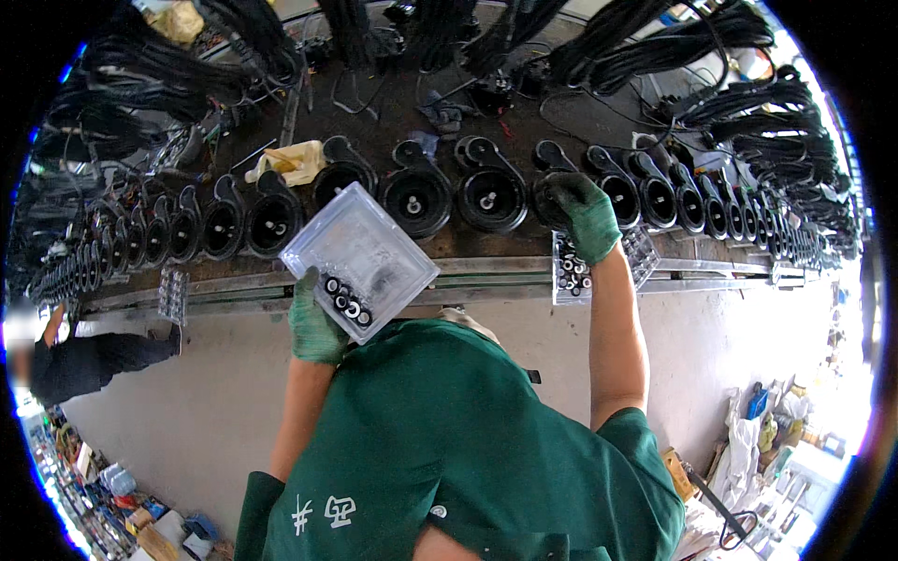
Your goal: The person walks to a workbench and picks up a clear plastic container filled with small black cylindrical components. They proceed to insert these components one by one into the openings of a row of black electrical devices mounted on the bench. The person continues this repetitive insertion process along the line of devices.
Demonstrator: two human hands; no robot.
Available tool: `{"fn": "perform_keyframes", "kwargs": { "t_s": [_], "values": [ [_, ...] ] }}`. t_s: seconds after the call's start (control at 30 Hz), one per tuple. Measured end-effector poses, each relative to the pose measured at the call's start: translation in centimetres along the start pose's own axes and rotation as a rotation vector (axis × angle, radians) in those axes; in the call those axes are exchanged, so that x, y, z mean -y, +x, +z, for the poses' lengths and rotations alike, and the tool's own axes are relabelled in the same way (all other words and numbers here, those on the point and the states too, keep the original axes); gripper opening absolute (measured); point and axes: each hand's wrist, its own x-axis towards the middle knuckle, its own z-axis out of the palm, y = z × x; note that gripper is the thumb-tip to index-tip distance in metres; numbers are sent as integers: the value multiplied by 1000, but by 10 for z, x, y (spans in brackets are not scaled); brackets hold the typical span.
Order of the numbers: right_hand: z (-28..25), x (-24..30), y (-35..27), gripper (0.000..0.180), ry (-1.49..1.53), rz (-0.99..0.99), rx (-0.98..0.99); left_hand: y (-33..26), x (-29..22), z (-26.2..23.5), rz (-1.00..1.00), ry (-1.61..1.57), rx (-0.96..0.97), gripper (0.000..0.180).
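Note:
My left hand point(315, 323), in a green glove, grips the near-left edge of a clear plastic box point(388, 238). The box is tilted, and several small black-and-white rings point(348, 304) lie bunched in its near corner. My right hand point(591, 220), gloved too, reaches down to a round black housing point(547, 152) in the row along the bench. Its dark fingertips are curled over the housing's bowl, and whatever they pinch is hidden. Just left of that hand sits another open black housing point(490, 201) with a pale post at its centre.
Similar housings curve away along the bench to both sides. Clear trays of small parts point(571, 273) stand at the front edge below my right hand; another tray point(172, 294) is far left. Black cable bundles point(655, 51) line the back. Another person point(108, 363) is at the left.

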Motion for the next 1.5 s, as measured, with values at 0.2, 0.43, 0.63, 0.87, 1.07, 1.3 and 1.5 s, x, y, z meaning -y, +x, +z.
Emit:
{"fn": "perform_keyframes", "kwargs": {
  "t_s": [0.2,0.43,0.63,0.87,1.07,1.3,1.5],
  "values": [
    [-33,-5,-2,24,184,-76,-56,0,10,26,9,4,-25,67],
    [-40,-9,5,22,-883,-508,-268,1,28,38,9,1,-15,73],
    [-29,-7,-8,27,-956,-645,-102,-5,55,52,-2,14,-20,76],
    [-23,1,-26,39,-896,-672,-94,-12,61,74,-15,61,51,79],
    [36,64,-84,28,-742,-571,-87,-5,57,83,-124,0,190,73],
    [143,79,-112,36,-908,-495,375,1,66,83,-304,-123,402,65],
    [162,64,-117,31,-961,-204,329,23,106,52,-174,-127,365,43]
  ]
}}
